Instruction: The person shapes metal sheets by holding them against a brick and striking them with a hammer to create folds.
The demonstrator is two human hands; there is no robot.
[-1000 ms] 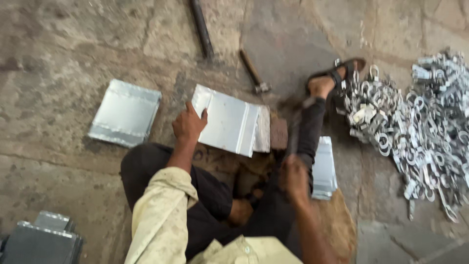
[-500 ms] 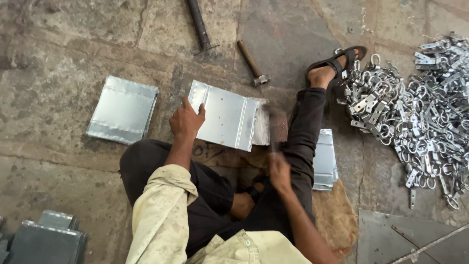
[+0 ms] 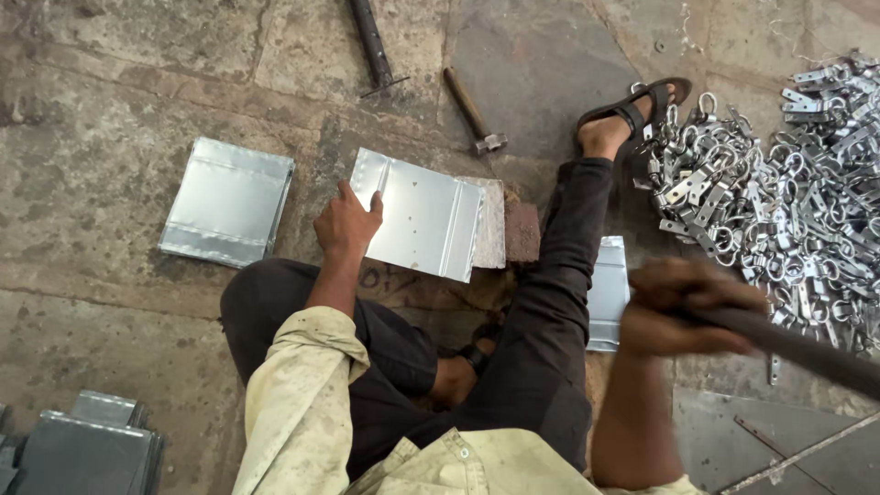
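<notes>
While the person sits on the stone floor [image 3: 110, 110] with one leg stretched forward, the left hand [image 3: 346, 223] lies flat, fingers spread, on the near-left corner of a folded sheet-metal piece [image 3: 422, 215]. That hand is open and pressing, not clasping; the judgement is that it pins the piece so it does not shift under a blow. The piece rests across a flat plate [image 3: 493, 236] and beside a small dark block [image 3: 522, 231], which probably serves as the backing surface.

The right hand [image 3: 683, 307] is closed around a dark handle [image 3: 807, 348], raised to the right of the knee and motion-blurred. The head of the tool is out of view, so what kind it is cannot be told.

Surroundings: a second folded sheet-metal piece [image 3: 226, 202] lies apart to the left. Another sheet [image 3: 607, 291] lies partly under the outstretched leg. A small hammer [image 3: 472, 110] and a metal rod [image 3: 371, 41] lie on the floor beyond the work. A large heap of metal clips and rings [image 3: 779, 202] lies to the right, touching the sandalled foot [image 3: 628, 115]. Stacked grey metal pieces [image 3: 78, 445] sit at lower left.

Obstructions: the outstretched leg lies between the raised hand and the pinned piece, and the left fingers sit on the piece itself.
</notes>
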